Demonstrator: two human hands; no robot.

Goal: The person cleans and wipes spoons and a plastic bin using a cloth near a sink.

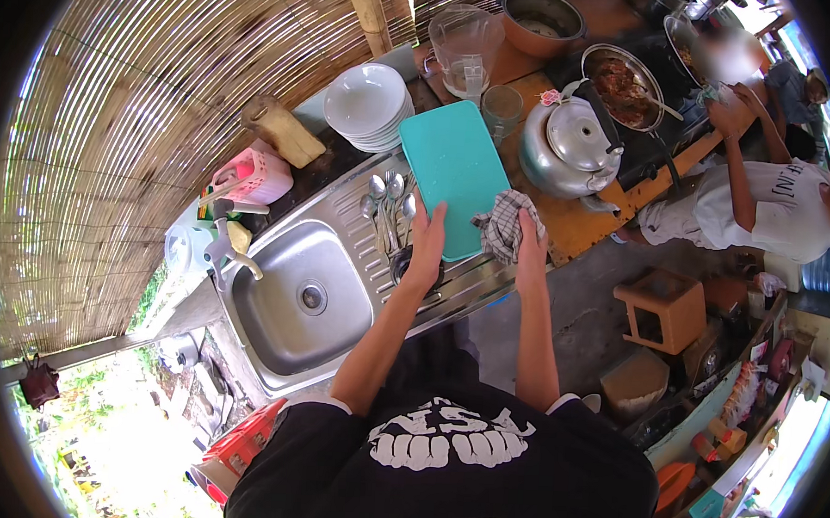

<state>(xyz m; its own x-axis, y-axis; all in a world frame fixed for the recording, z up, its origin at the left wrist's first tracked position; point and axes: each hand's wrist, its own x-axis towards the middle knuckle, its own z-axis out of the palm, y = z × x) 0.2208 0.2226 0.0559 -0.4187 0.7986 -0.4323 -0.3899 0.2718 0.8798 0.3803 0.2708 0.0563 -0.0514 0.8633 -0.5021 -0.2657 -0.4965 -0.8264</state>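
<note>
A flat teal plastic board or tray (pixel 455 167) is tilted over the ribbed drainboard of the steel sink. My left hand (pixel 426 242) grips its lower left edge, with the thumb on top and the fingers hidden behind it. Bunched in my right hand (pixel 530 247) is a checked cloth (pixel 507 225), which touches the lower right edge of the board. Several metal spoons and forks (pixel 384 205) lie on the drainboard beside my left hand. A dark round object (pixel 402 264) is partly covered by my left wrist.
The sink basin (pixel 294 323) is to the left, under a grey faucet (pixel 225 240). White bowls (pixel 366 107) are stacked behind the drainboard. A metal kettle (pixel 573 148), a clear pitcher (pixel 466 49) and a pan of food (pixel 620 87) stand rightward. Another person (pixel 758 197) is at the stove.
</note>
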